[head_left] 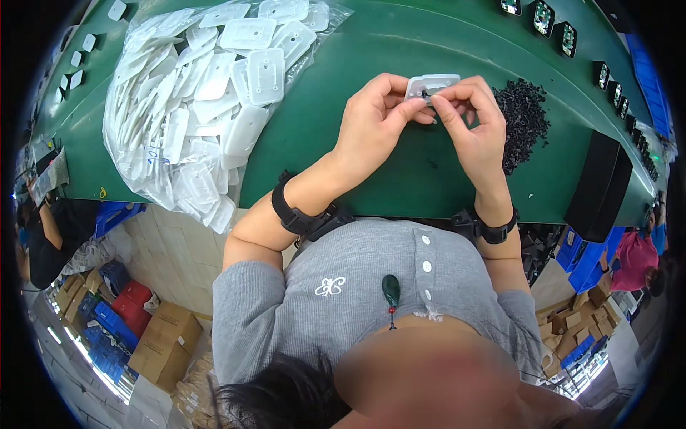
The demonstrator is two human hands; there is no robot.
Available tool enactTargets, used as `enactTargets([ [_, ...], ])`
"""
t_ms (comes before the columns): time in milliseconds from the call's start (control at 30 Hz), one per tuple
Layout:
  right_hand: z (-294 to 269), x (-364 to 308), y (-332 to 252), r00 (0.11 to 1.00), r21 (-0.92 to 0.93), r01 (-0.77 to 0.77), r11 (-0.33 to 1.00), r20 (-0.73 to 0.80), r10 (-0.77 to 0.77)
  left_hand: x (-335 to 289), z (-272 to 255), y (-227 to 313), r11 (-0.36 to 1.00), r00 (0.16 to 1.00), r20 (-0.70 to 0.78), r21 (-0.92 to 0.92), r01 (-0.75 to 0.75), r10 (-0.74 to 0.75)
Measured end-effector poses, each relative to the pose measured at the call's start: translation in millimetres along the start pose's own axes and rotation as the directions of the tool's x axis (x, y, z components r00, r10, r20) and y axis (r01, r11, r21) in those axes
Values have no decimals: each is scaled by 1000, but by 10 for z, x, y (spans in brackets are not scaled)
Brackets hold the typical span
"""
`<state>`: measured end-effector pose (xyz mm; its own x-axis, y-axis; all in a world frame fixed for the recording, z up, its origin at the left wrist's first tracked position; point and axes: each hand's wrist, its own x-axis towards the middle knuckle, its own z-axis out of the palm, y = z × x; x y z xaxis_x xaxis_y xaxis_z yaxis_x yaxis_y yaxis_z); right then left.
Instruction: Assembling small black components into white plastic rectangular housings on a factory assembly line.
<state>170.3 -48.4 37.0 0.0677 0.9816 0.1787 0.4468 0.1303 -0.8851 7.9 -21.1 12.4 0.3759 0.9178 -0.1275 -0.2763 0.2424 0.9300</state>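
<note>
Both my hands hold up one white plastic cover plate (437, 82) above the green table. My left hand (382, 118) grips its left edge between thumb and fingers. My right hand (471, 118) is closed at its lower right, thumb and fingertips pressed together at the plate's face. A small dark piece shows on the plate by the fingertips; whether the right fingers pinch it is hidden. Right of my right hand lies a heap of small black parts (524, 118). To the left, a clear plastic bag (161, 154) lies open, full of similar white cover plates (266, 76).
The green table (314, 179) runs across in front of me. A black box (599, 186) stands at its right near edge. Black housings with circuit boards (568, 39) line the far right, and several small white pieces (88, 43) lie far left. Other people sit at both sides.
</note>
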Motion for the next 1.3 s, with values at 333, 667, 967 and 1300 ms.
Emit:
enactTargets([
  [333,162,-102,24,992,-3,73,997,-101,-73,-24,-64,-13,982,988,31,113,-154,152],
  [667,-43,-46,1,980,-160,191,968,-26,-198,-71,-38,78,998,997,60,44,-45,42],
  [967,44,-22,130,998,183,-55,982,2,55,38,-54,137,996,1000,22,-85,19,-17],
  [1300,-173,1296,312,977,-705,41,708,-121,-177,212,-267,1,614,910,-28,746,-257,415],
])
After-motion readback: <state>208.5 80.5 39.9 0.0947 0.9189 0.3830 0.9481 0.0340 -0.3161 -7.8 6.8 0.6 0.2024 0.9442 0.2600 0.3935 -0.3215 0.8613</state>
